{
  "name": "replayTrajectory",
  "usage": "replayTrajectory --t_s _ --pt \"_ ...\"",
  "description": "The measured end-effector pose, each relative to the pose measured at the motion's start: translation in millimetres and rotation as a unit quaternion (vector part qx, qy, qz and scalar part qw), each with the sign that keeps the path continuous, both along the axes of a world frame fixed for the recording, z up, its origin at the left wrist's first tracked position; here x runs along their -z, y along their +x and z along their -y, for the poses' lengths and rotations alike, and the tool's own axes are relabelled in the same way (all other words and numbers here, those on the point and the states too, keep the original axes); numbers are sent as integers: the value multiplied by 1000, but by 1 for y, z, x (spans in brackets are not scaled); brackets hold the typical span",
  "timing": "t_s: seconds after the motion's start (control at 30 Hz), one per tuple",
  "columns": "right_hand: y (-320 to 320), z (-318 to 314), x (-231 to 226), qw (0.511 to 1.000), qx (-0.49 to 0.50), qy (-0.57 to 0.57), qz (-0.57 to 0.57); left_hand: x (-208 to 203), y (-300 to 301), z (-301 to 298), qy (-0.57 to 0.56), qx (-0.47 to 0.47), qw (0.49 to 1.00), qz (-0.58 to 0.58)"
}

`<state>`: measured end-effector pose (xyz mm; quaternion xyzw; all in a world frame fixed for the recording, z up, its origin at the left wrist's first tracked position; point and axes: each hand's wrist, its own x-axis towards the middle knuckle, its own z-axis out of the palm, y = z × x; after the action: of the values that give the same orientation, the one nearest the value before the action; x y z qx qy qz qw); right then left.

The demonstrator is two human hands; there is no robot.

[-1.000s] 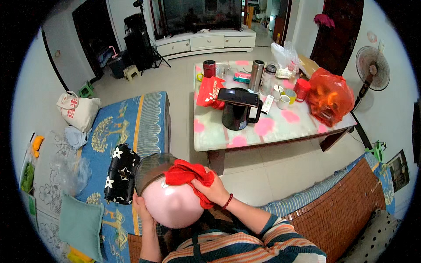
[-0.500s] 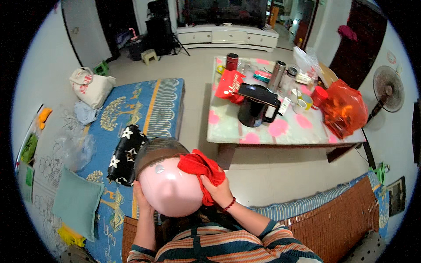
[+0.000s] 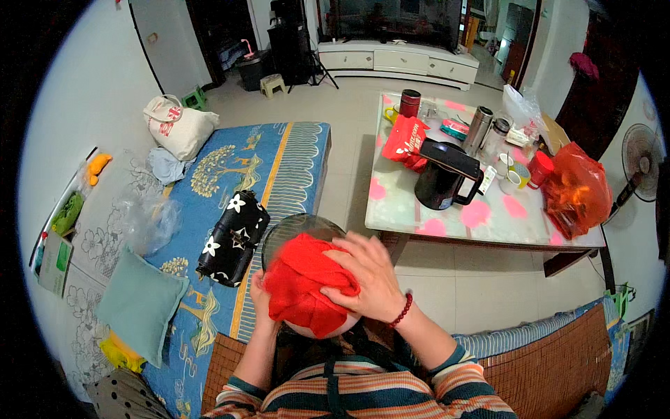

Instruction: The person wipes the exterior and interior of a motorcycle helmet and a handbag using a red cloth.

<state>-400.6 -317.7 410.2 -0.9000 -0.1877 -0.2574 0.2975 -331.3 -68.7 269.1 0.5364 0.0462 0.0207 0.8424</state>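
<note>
A pale pink helmet [image 3: 349,324] with a smoky see-through visor [image 3: 303,225] is held in front of my body, the visor facing away from me. Spread over its crown is a red cloth [image 3: 307,286], which hides most of the pink shell. My right hand [image 3: 366,276] presses on the cloth from the right, its fingers bent and slightly blurred. Against the helmet's left side, my left hand [image 3: 260,297] grips the shell, partly covered by the cloth. A black handbag with white flowers [image 3: 234,237] lies just beyond it on the blue patterned sofa cover [image 3: 283,188].
At the right stands a low table [image 3: 398,209] with a black kettle [image 3: 440,178], flasks, cups and a red plastic bag [image 3: 576,188]. A teal cushion [image 3: 143,304] and a white tote bag [image 3: 180,127] rest on the sofa. Behind the table is a standing fan [image 3: 641,157].
My right hand has slid the red cloth from the helmet's right side up and over its crown, spreading it wider. The left hand still holds the helmet's left side. The room has shifted right in view.
</note>
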Motion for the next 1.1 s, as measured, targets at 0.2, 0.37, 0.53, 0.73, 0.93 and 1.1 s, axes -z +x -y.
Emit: replayTrajectory --t_s 0.2,0.37,0.53,0.73,0.93,1.1 --pt "-4 -7 12 991 -53 119 -33 -8 -6 8 -42 3 999 -10" --pt "-4 -5 7 994 -36 101 -21 -3 2 5 -44 5 999 -21" --pt "-11 -2 -13 990 -96 74 -69 1 -1 6 -77 -41 994 -58" --pt "-5 -9 -18 995 -87 -1 -45 -13 1 13 -127 19 991 -36" --pt "-11 -36 -12 995 -94 -24 -36 7 11 -11 -148 73 985 -41" --pt "-15 -31 -14 994 -88 -46 -54 9 7 -11 -2 5 999 -41"
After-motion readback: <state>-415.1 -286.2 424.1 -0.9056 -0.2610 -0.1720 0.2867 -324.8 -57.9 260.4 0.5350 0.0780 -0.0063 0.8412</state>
